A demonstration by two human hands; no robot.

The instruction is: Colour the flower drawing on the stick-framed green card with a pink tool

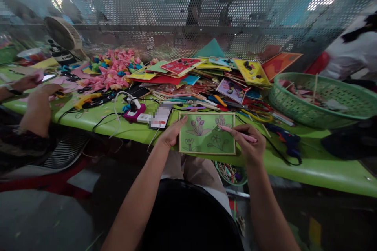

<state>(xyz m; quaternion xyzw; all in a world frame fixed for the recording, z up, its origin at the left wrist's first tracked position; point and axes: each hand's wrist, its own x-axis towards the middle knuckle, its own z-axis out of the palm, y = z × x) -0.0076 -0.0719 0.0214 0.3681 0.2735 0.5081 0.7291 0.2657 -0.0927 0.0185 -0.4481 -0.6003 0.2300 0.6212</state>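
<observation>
A green card with a pale frame (203, 142) lies tilted at the table's front edge, with flowers drawn on it in dark outline. Some of its tulips are coloured purple. My left hand (173, 130) grips the card's left side, thumb on the front; its other fingers are hidden behind. Between the fingers of my right hand (251, 141) is a pink pen (243, 135), its tip at the upper right flower drawing. Just beyond the card, a phone (161, 116) rests beside a purple power strip (134, 113) with white plugs.
Behind lies a heap of coloured framed cards (181, 66) and pink folded paper pieces (114, 71). A green basket (324, 96) and a blue glue gun (284, 137) are at right. At left, a co-worker's hands (44, 92) handle pink paper near a fan (63, 35).
</observation>
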